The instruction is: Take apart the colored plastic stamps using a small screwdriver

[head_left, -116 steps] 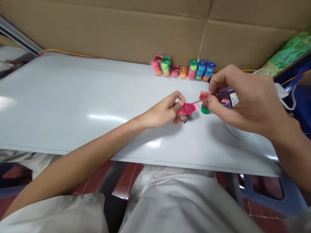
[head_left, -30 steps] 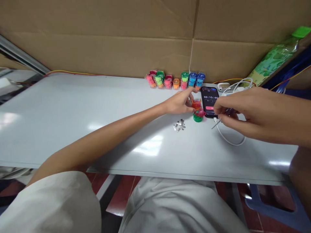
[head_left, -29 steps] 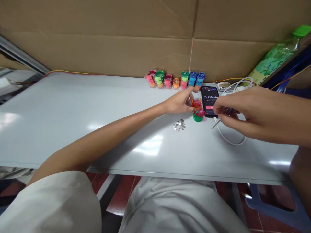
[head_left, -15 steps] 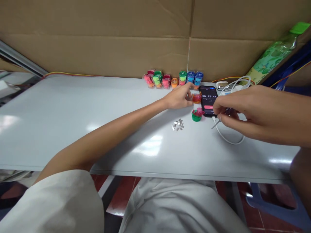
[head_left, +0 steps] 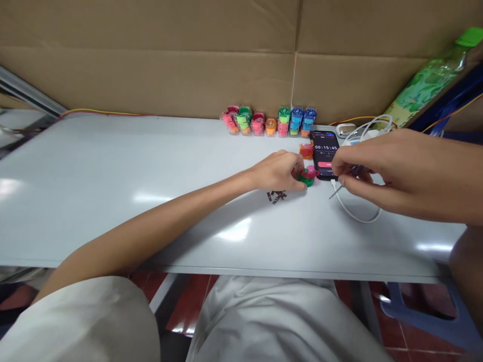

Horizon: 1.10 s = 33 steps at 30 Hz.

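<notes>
My left hand point(head_left: 279, 172) is at a small green plastic piece with pink pieces on it point(head_left: 308, 178), its thumb and forefinger apart at the piece's left side. Whether the fingertips touch it is hard to see. Behind it sits a small orange and red plastic piece point(head_left: 306, 151). Several small flat metal plates with holes point(head_left: 276, 196) lie in a loose heap just below my left hand. On the right, my right hand point(head_left: 381, 176) is closed around a tool with a thin metal shaft point(head_left: 335, 192), like a small screwdriver, its handle mostly hidden by the fingers.
Stacks of colourful plastic pieces point(head_left: 270, 126) line the back of the white table point(head_left: 113, 166), against cardboard point(head_left: 169, 80). A phone point(head_left: 325, 146) showing a timer lies beside a white cable point(head_left: 356, 219) and a white earbud case point(head_left: 345, 130). A green-capped bottle point(head_left: 430, 83) leans at the right.
My left hand has moved from the orange and red piece toward me, to the green and pink one. The metal plates now look dark instead of shiny. My right hand stays nearly still.
</notes>
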### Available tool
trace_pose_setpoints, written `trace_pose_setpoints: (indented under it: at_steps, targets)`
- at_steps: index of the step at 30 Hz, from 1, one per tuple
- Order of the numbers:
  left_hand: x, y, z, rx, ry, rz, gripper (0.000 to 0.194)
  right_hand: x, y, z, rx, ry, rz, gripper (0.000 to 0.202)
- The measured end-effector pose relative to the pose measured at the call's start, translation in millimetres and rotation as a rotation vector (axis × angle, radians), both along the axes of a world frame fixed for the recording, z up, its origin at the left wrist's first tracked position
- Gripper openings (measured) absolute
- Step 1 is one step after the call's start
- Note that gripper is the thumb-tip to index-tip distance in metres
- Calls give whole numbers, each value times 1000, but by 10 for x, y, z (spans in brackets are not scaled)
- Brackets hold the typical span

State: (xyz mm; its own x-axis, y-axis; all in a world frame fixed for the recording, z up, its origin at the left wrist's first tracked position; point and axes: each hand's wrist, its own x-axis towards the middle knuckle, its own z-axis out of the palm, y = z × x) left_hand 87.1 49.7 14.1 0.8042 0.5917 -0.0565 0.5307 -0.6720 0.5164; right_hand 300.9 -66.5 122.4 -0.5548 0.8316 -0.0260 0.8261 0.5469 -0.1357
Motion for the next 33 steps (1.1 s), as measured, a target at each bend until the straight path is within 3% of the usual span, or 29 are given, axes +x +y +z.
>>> trace_pose_setpoints:
  at_steps: [15,20,26,29,33]
  targets:
    - [102,169,-128,174,-56,118,23,5,-16,-11,0,17,-12,21]
    - [94,185,-148,155,-64,146,27,19,-15,-40,2,-8,-16,22]
    - [-144,328,-18,192,3,135,32,26,9,-94,-42,-24,-40,23]
    - [-308,519,27,316,52,247,43,25,17,-118,-81,-17,-37,25]
    - [-411,739,-42,419,142,343,54,22,18,-138,-109,7,-30,20]
